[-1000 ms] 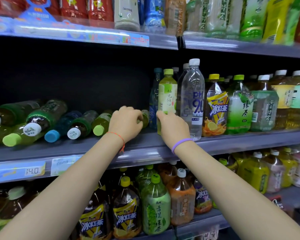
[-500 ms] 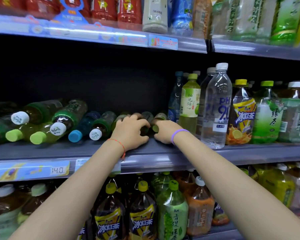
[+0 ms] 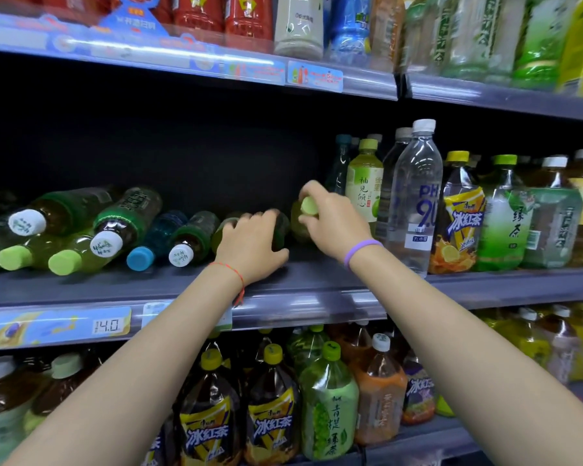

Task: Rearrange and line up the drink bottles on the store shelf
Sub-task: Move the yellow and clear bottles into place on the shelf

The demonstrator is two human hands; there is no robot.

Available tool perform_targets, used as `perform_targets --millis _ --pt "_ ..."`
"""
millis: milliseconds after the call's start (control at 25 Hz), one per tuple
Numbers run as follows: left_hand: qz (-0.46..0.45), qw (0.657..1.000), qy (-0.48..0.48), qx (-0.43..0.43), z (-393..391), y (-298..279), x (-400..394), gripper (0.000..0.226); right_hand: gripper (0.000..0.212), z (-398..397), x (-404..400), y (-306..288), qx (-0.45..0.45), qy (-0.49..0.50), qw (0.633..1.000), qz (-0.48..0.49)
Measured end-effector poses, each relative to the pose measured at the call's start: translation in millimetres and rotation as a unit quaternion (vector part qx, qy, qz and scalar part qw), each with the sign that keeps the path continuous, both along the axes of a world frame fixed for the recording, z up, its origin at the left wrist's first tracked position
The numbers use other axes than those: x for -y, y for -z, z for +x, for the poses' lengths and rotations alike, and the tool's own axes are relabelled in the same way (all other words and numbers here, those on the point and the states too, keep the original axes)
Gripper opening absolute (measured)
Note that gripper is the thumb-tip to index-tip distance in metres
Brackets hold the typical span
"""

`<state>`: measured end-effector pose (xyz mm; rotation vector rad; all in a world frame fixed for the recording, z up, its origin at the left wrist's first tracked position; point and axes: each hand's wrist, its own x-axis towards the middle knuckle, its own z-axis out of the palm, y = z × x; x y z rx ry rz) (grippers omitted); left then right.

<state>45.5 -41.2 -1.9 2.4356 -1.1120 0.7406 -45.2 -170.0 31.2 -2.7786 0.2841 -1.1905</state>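
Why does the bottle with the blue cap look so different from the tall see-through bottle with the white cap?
The blue-capped bottle lies on its side among other fallen bottles, cap toward the aisle; the tall clear bottle stands upright at the shelf front. The blue-capped bottle is tinted dark blue and looks shorter; the tall clear bottle is see-through with blue lettering. Both sit on the same middle shelf, and no hand touches either.

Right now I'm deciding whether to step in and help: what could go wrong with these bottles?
1. The right hand pinches only the light-green cap of a lying bottle; tipping it up by the cap could let it slip.
2. The fallen bottles lie on their sides, caps toward the shelf edge, so a nudge may roll one off.
3. The right forearm passes close to the tall clear water bottle, which might topple.
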Motion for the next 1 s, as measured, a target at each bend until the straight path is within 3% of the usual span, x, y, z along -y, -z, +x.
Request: perform_targets --millis 80,200,280,360,440,560,680,840,1000 --pt "-0.086 0.994 0.063 -0.028 -3.1 -5.1 2.1 0.070 0.025 -12.4 -3.4 -11.1 0.087 -0.019 0.996 0.017" --pt "-0.217 0.954 0.170 -0.120 -6.5 -14.9 11.7 0.074 0.031 -23.0 -6.9 -34.0 0.165 -0.042 0.984 0.057" --pt "-0.217 0.930 0.210 -0.209 -11.0 -19.5 20.7 0.082 0.032 -25.8 -4.4 -51.4 0.174 -0.031 0.982 0.070" --pt "-0.199 0.920 0.219 -0.256 -16.1 -19.7 29.3 0.077 0.035 -24.4 2.7 -64.8 0.175 -0.018 0.981 0.083" --pt "-0.212 0.922 0.203 -0.251 -19.0 -17.7 35.7 0.062 0.043 -20.2 11.9 -66.3 0.157 -0.011 0.982 0.102" --pt "-0.203 0.939 0.153 -0.231 -18.9 -16.0 41.6 0.058 0.079 -13.7 19.3 -41.1 0.067 -0.022 0.986 0.152" --pt "-0.113 0.980 0.085 -0.142 -12.2 -12.5 46.0 0.048 0.109 -10.0 21.8 -12.3 0.034 -0.020 0.990 0.136" --pt "-0.006 0.994 0.081 -0.077 -5.4 -4.2 36.8 0.048 0.109 -12.4 27.6 -5.9 0.053 0.058 0.992 0.097" --pt "0.018 0.995 0.089 -0.037 3.2 0.0 20.7 0.046 0.101 -12.3 21.3 -2.4 0.041 0.110 0.990 0.084"
